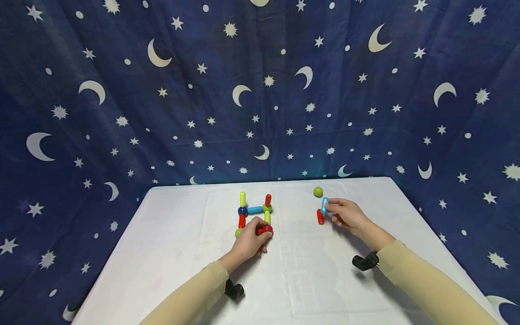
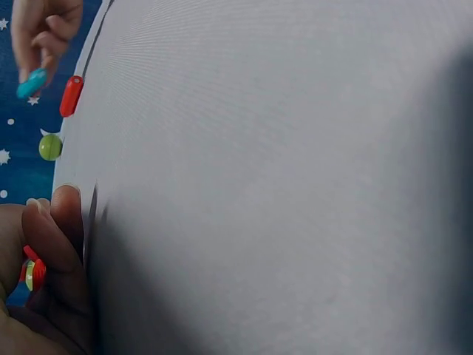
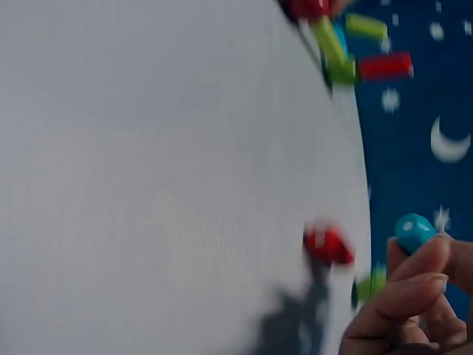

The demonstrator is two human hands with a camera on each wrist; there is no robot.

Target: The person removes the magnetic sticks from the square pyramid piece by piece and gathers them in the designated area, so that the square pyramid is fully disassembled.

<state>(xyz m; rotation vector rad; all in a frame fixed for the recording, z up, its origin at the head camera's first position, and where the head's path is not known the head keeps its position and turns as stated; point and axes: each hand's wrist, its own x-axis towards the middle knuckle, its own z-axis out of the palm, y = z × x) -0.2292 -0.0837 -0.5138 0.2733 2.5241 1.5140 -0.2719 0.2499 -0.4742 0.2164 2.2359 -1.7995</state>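
Tan sleeves (image 1: 191, 293) lay closest, with a black wrist device (image 1: 234, 290) under the left cuff and another (image 1: 365, 261) at the right. Beyond the cuff, the left hand (image 1: 249, 239) pinched a red piece (image 1: 259, 231) beside a red ball (image 1: 267, 229), at the near side of a joined frame. A green ball (image 1: 238, 232) sat at its other near corner, partly hidden. The right hand (image 1: 347, 215) held a blue rod (image 1: 324, 205) between thumb and fingers, just above a loose red rod (image 1: 320, 216). The frame's far corners were a dark blue ball (image 1: 242, 211) and a second green ball (image 1: 266, 208), linked by another blue rod (image 1: 255, 210). Farther off sat a loose green ball (image 1: 318, 192), before the starry curtain (image 1: 276, 122).
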